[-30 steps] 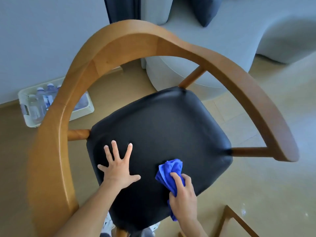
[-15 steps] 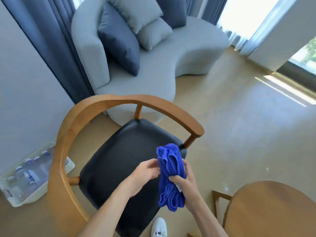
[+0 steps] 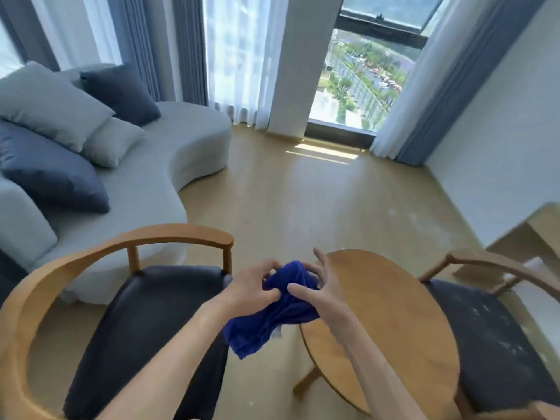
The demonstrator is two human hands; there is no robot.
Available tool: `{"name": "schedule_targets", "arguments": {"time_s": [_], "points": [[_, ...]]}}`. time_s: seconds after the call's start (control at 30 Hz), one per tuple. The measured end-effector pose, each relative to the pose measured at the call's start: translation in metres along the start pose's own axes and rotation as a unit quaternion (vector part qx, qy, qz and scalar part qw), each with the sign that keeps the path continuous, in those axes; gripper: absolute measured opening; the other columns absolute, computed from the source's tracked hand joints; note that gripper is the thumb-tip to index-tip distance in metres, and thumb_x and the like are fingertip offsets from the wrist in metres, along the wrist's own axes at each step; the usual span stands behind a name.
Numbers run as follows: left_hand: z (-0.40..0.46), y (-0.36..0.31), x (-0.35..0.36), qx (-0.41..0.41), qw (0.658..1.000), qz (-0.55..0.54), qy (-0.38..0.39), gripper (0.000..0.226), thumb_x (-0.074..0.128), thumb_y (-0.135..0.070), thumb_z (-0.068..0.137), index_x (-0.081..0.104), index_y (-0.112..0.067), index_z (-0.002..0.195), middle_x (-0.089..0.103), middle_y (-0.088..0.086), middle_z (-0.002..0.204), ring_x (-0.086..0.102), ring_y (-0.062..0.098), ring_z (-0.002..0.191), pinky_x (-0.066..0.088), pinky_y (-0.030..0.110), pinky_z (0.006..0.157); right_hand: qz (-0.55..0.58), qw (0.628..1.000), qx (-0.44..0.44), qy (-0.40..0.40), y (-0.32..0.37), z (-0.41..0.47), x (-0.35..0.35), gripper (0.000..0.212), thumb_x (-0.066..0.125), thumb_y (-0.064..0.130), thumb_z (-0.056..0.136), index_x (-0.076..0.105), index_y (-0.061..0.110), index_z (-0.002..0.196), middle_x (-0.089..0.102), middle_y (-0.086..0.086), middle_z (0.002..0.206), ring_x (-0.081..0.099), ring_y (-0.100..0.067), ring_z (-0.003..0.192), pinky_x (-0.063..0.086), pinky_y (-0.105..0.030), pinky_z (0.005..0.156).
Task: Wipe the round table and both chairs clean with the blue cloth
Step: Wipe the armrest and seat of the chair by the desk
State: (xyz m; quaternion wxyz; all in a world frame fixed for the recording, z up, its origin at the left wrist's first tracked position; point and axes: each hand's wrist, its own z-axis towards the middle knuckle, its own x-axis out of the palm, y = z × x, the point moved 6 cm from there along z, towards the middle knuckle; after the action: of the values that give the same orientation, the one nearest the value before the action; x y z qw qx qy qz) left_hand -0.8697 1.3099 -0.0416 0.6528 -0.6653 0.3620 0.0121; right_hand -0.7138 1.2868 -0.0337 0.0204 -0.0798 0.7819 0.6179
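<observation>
- A person stands between two chairs and holds the blue cloth [image 3: 274, 310] in mid-air with both hands, clear of every surface; the bunched fabric suggests a refold to bring a fresh face outward before the next wipe.
- The left hand [image 3: 253, 287] grips the cloth's upper left side, fingers curled into the folds, apparently anchoring it while the other hand works the fabric.
- The right hand [image 3: 321, 291] pinches the cloth from the opposite side between thumb and lower fingers, the upper fingers fanned loosely above it.
- A loose tail of the cloth hangs below and to the left of the hands, towards the person, with what looks like a small white tag at its lower edge.
- The round table [image 3: 391, 325] lies just under and to the right of the right hand, within easy reach.
- The left chair [image 3: 145, 322], its dark seat showing no marks, stands below and left of the left hand.
- The right chair [image 3: 497, 338] stands beyond the table, well to the right of both hands; pale specks dot its dark seat, so it looks likely to need the cloth yet.
- A grey sofa [image 3: 157, 177] with cushions sits far ahead to the left of the hands, outside the job.
</observation>
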Motion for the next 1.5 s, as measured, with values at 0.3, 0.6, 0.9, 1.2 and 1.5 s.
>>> {"name": "schedule_targets", "arguments": {"time_s": [0.3,0.6,0.9,1.2,1.5], "points": [[0.015,-0.082,0.067,0.046,0.990,0.032,0.126,0.038,0.069,-0.039,0.083,0.050,-0.033,0.115,0.066,-0.007,0.104,0.065,0.011,0.092,0.057,0.029,0.080,-0.038,0.997,-0.048,-0.056,0.035,-0.067,-0.129,0.019,0.071,0.006,0.083,0.067,0.017,0.097,0.072,-0.003,0.094,0.068,-0.020,0.088,0.057,-0.030,0.072],[0.040,-0.126,0.122,-0.030,0.935,-0.346,0.076,0.041,0.067,-0.003,0.085,0.051,-0.005,0.123,0.068,0.019,0.111,0.066,0.033,0.099,0.055,0.043,0.084,0.056,0.987,-0.034,-0.147,0.001,-0.119,-0.263,0.020,0.067,0.010,0.087,0.061,0.010,0.106,0.073,-0.005,0.095,0.068,-0.025,0.091,0.057,-0.032,0.072],[0.089,-0.185,0.208,-0.100,0.944,-0.316,0.013,0.022,0.062,-0.014,0.088,0.066,-0.007,0.109,0.069,0.016,0.107,0.066,0.024,0.090,0.052,0.031,0.069,-0.082,0.995,0.040,-0.046,-0.046,-0.152,-0.323,0.052,0.071,0.011,0.074,0.053,0.032,0.117,0.064,-0.004,0.108,0.066,-0.019,0.098,0.058,-0.034,0.082],[0.149,-0.261,0.302,-0.030,0.964,-0.203,0.172,0.027,0.068,-0.020,0.084,0.071,-0.027,0.110,0.072,0.003,0.106,0.067,0.022,0.098,0.055,0.029,0.078,-0.097,0.995,0.011,-0.038,-0.072,-0.156,-0.390,0.050,0.075,0.049,0.073,0.052,0.033,0.114,0.065,0.011,0.111,0.063,-0.009,0.101,0.055,-0.026,0.083],[0.258,-0.315,0.427,-0.023,0.924,-0.253,0.287,0.058,0.081,-0.032,0.072,0.055,-0.021,0.123,0.063,0.009,0.120,0.064,0.026,0.107,0.056,0.033,0.083,-0.029,0.980,0.028,-0.193,-0.107,-0.162,-0.513,0.040,0.072,0.040,0.081,0.051,0.034,0.115,0.066,0.016,0.107,0.064,-0.005,0.100,0.054,-0.025,0.084]]}}
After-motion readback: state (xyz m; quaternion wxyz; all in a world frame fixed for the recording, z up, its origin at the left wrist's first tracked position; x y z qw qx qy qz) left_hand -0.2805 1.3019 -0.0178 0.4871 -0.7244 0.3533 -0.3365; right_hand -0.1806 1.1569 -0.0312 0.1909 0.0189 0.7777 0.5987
